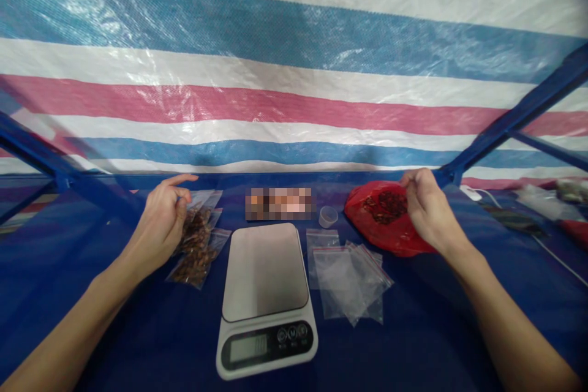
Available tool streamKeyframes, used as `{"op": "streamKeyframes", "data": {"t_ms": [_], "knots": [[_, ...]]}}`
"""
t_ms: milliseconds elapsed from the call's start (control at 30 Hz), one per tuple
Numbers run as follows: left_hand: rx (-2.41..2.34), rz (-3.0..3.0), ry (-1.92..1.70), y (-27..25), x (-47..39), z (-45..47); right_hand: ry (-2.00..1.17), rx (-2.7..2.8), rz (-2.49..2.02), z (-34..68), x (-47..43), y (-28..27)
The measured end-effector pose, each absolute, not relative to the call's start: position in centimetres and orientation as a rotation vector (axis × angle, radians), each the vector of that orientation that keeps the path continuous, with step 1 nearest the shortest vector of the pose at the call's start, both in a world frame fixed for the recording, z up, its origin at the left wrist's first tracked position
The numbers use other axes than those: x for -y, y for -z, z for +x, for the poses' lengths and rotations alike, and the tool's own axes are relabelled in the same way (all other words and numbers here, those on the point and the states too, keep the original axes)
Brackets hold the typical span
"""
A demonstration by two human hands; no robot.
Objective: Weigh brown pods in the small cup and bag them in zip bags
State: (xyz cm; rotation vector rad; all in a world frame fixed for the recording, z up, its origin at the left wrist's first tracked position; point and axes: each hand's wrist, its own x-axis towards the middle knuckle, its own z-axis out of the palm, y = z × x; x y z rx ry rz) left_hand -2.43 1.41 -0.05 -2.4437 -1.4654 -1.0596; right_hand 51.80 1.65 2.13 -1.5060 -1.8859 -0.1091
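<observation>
My left hand [162, 220] is beside the filled zip bags [195, 257] on the left, its index finger stretched out and the others loosely bent. Small brown dried pieces show through the clear plastic of these bags. My right hand [427, 211] pinches the rim of a red plastic bag [408, 245], which lies spread open with dark reddish dried pieces [388, 205] inside. Between my hands stands a white kitchen scale [266, 275]; its plate is bare and its display is lit with faint digits. Several flat, clear zip bags [344, 278] overlap to the scale's right.
A small clear plastic cup [328, 217] stands behind the flat bags. Behind the scale lies a blurred-out rectangular item [280, 203]. Blue metal bars [496, 128] frame the blue table, with a striped tarp [294, 98] behind. A white cable [558, 263] and other bags lie far right.
</observation>
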Motion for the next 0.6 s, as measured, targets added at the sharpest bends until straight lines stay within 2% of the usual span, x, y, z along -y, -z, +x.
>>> {"op": "streamKeyframes", "data": {"t_ms": [200,400,600], "knots": [[1.453,-2.363,1.069,-0.8,-0.7,-1.9,0.127,2.203,-1.870,52.7,-1.8,-0.6],[1.350,-2.378,1.140,-1.1,-0.4,-1.8,0.170,2.379,-1.812,53.9,-3.0,2.1],[1.333,-2.434,1.100,-0.6,-0.6,-1.9,0.003,2.394,-1.707,53.9,-3.2,2.1]]}}
